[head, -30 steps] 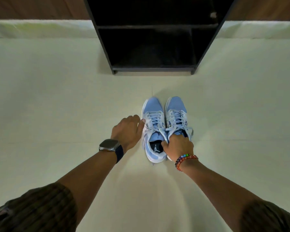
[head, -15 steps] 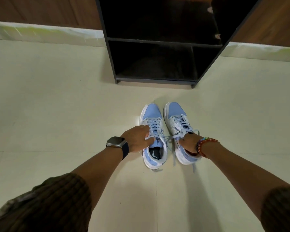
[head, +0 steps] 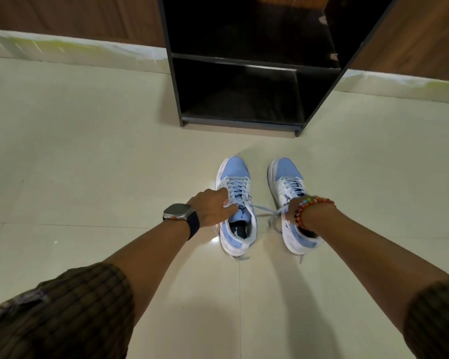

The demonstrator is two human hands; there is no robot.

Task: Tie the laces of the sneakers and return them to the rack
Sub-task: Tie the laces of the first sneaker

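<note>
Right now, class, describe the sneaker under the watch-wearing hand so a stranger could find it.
Start at the black rack; two blue-and-white sneakers sit on the floor before it. Choose the left sneaker, under the left hand. Unlike the right sneaker, its opening is uncovered, showing a white logo.

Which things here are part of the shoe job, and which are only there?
Part of the job:
left sneaker
right sneaker
loose laces
black rack
left hand
right hand

Only there:
smartwatch
bead bracelet
wooden wall
</note>
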